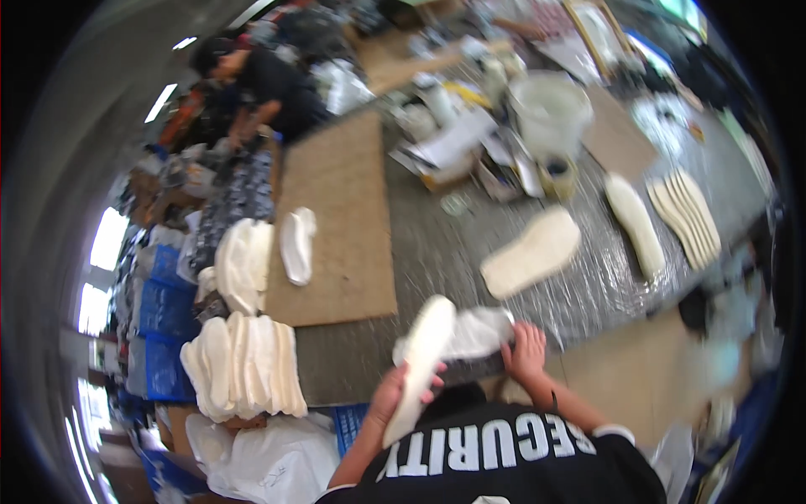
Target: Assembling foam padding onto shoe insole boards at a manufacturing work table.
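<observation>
At the near edge of the bench [353,370], the left hand [395,399] is closed around a long white insole [422,361], held on edge and tilted up to the right; the right hand [525,353] rests fingers spread on a crumpled white cloth [474,332], pressing it flat, not gripping. Judgement: wiping goes best with the insole steadied along its length and the cloth drawn in one direction. Count: one insole in hand; one lying flat mid-bench [531,252]; one far right [635,225]; a fanned row [687,217] of roughly five, blurred; left stack [243,365] too overlapped to count.
</observation>
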Demonstrator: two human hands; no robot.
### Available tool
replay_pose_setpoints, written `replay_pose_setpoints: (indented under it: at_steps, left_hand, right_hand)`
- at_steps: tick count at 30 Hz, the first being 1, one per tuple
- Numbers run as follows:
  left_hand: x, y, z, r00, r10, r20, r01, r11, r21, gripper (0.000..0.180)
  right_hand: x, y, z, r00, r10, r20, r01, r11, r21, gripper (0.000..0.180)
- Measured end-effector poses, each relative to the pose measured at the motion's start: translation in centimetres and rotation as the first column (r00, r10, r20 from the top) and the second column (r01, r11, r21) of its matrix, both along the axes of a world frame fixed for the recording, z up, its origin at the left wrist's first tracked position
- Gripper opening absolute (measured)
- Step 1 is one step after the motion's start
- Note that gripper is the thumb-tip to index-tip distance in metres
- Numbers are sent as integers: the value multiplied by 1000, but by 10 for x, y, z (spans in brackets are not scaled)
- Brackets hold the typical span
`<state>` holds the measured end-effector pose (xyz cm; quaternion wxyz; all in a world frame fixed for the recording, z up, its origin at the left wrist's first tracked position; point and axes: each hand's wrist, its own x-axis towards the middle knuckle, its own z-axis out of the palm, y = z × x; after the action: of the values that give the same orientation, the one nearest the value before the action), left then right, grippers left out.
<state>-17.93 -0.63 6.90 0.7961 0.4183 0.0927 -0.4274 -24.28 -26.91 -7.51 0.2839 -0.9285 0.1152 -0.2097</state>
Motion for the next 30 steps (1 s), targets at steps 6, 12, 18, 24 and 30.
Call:
replay_pose_setpoints:
  at_steps: [6, 12, 18, 24, 30]
  left_hand:
    - [36, 16, 9, 922, -81, 380, -117, 875, 470, 59]
    - [59, -37, -12, 354, -740, 572, -125, 569, 813, 64]
    - [75, -62, -26, -28, -855, 519, -95, 519, 850, 63]
    - [91, -67, -38, -152, -847, 510, -47, 521, 852, 62]
    - [88, -66, -37, -131, -875, 465, -13, 471, 882, 61]
  right_hand:
    - [3, -4, 11, 992, -109, 65, 91, 970, 227, 46]
    - [-10, -4, 9, 993, -109, 40, 100, 978, 183, 39]
    - [-6, 6, 7, 986, -167, -16, 168, 984, 59, 34]
    - [-9, 7, 4, 974, -225, -3, 225, 974, 18, 32]
    - [-8, 5, 8, 959, -282, -35, 284, 958, 43, 30]
